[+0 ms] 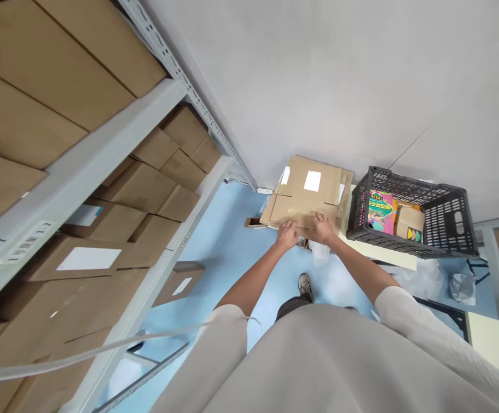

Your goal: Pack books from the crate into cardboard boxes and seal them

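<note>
Flattened brown cardboard (299, 186) with white labels lies in a stack against the wall, at the centre of the view. My left hand (288, 234) grips its near edge, fingers bent over the rim. To the right, my right hand (322, 228) holds the same near edge, fingers also curled on the board. A strip of clear tape shows on the cardboard just beyond my hands. The undersides of both hands are hidden.
A black plastic crate (447, 221) with a pink book (381, 213) and a packet stands on a pale board (398, 258) at right. Shelving (116, 129) full of cartons runs along the left. A carton (178, 284) sits low beside it. Plastic bags lie beneath the board.
</note>
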A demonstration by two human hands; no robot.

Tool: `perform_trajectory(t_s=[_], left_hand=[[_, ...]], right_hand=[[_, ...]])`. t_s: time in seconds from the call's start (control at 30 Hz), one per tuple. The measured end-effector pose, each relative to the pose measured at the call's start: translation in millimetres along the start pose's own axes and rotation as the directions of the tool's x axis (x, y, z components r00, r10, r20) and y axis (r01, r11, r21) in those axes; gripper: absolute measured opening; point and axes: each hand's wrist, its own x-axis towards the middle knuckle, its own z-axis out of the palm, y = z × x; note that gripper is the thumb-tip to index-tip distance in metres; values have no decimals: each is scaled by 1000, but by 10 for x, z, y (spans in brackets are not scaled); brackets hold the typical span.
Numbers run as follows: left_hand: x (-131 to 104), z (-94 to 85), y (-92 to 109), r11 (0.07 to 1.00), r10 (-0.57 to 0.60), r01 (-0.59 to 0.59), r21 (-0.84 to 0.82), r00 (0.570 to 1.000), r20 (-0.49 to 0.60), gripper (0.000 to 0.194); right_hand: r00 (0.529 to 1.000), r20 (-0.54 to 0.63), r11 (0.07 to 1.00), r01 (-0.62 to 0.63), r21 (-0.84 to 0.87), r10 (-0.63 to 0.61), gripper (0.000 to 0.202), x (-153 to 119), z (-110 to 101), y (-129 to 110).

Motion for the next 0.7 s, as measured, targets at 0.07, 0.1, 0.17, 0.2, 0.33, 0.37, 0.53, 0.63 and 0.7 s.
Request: perform_trajectory(t_s=[0.07, 0.1, 0.17, 0.2, 0.33, 0.37, 0.53, 0.63, 0.7], left_hand=[[21, 22, -74, 1000, -11, 11, 3, 1000, 27, 65], [27, 28, -103, 1000, -16, 16, 5, 999, 36, 65], [26, 33, -148, 1000, -27, 27, 8, 998, 50, 65], [22, 33, -164, 999, -31, 31, 9, 998, 57, 65], [-5, 35, -208, 1000, -26, 27, -2, 996, 82, 64], [-11, 37, -214, 1000, -20, 21, -6, 996, 83, 64], [-13, 26, -220, 1000, -12, 14, -14, 997, 74, 67], [-18, -38, -197, 1000, -28, 29, -10, 998, 51, 67], [-34, -117, -172, 999, -37, 37, -4, 999, 11, 69]], right_hand=[[1000, 6, 1000, 10, -21, -10, 66, 105, 80, 16], [1000, 13, 1000, 12, -27, -11, 70, 147, 113, 32], [999, 41, 999, 11, -43, -9, 78, 207, 161, 68], [998, 57, 998, 13, -55, -9, 79, 224, 173, 85], [995, 92, 991, 53, -122, -42, 73, 243, 141, 111], [993, 102, 988, 67, -139, -53, 70, 246, 118, 105], [985, 148, 975, 118, -187, -91, 67, 291, 7, 33], [977, 173, 969, 157, -190, -125, 67, 317, -60, 7], [973, 165, 964, 191, -184, -161, 68, 320, -128, 10]])
